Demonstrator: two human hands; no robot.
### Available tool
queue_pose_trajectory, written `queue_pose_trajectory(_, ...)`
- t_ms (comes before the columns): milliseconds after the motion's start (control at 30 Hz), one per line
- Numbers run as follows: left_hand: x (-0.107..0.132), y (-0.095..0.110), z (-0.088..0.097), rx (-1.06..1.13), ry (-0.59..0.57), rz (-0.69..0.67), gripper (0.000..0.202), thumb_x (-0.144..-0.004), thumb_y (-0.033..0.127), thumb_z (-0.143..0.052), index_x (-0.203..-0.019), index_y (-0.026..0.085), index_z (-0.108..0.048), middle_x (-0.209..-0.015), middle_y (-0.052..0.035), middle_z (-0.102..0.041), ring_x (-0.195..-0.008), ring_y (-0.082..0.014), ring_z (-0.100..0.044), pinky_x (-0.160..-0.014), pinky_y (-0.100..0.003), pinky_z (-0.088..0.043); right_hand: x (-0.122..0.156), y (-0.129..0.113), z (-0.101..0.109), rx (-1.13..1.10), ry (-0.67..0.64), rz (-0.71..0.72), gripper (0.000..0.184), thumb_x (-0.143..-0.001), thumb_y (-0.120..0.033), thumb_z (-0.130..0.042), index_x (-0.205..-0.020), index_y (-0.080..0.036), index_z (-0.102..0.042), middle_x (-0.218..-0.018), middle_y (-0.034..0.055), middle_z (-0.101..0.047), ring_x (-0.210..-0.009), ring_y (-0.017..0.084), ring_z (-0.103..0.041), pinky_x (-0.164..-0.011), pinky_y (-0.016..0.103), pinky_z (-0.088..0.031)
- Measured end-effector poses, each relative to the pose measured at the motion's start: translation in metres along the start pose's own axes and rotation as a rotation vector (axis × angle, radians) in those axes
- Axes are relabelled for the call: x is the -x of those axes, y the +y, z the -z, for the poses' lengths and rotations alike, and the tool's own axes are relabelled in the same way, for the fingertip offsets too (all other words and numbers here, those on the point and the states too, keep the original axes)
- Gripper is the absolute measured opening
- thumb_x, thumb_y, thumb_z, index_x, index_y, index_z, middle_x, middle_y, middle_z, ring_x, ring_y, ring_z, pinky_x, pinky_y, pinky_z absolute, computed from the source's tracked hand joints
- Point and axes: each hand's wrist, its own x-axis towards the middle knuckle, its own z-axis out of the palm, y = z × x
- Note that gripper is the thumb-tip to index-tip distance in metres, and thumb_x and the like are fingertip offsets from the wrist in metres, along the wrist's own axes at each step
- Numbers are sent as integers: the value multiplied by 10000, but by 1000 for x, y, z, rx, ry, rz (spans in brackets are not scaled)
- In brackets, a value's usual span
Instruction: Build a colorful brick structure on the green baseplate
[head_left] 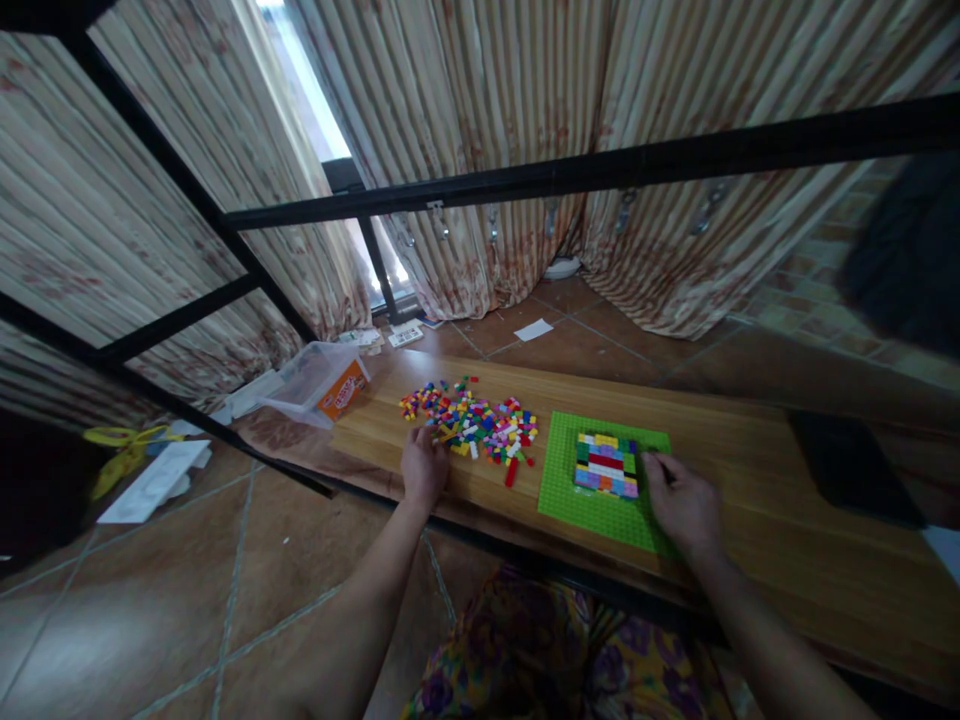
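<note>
A loose pile of small coloured toy bricks (487, 422) spreads over the wooden tabletop. At the pile's near left edge is my left hand (425, 468), its fingers curled down; whatever lies under the fingertips is hidden. To the right of the pile lies a green studded baseplate (559, 470). On it stands a low rectangular build of bricks (606, 465) in several colours, with red and white rows in the middle. My right hand (684, 500) is over the plate's right side, close beside the build, thumb and fingers pinched together. Anything between those fingertips is too small to make out.
A clear plastic box (319, 378) with an orange label stands at the table's left end. A dark flat object (855, 465) lies on the right of the wooden table (742, 460). Black metal bars (525, 182) cross in front of striped curtains (487, 90) beyond the table.
</note>
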Motion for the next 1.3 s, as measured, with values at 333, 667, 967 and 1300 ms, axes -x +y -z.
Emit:
queue_pose_trajectory(333,-42,-14,7,-7,-89,107,328,-834,184,-514,-1117,181,-681,-1112,-112,-672,-934,-213,-648,-840,-315,-492,1,1,2,-1,11,16,493,-881,-574,-421,-889,-188,-728,-872,120,-742,-718,245,-672,-666,322,-475)
queue_pose_trajectory(667,-55,1,13,124,-134,123,280,-825,278,-549,-1022,165,-714,-917,-81,-722,-834,-197,-652,-758,-291,-484,0,-5,2,-60,3,-1,508,-885,-580,-408,-860,-180,-721,-841,117,-736,-728,248,-671,-696,329,-485)
queue_pose_trajectory(967,-5,122,-43,546,-561,-356,152,-819,221,-553,-858,163,-688,-827,-34,-707,-765,-133,-633,-730,-237,-487,-2,-14,2,-92,19,32,455,-905,-512,-402,-838,-176,-702,-834,110,-714,-766,238,-652,-753,342,-487)
queue_pose_trajectory(1300,-11,174,-85,401,-687,-483,168,-805,175,-545,-843,184,-709,-793,-8,-720,-744,-122,-637,-727,-227,-492,-3,-18,4,-121,1,17,407,-917,-466,-407,-799,-208,-698,-814,84,-713,-746,215,-638,-727,314,-472)
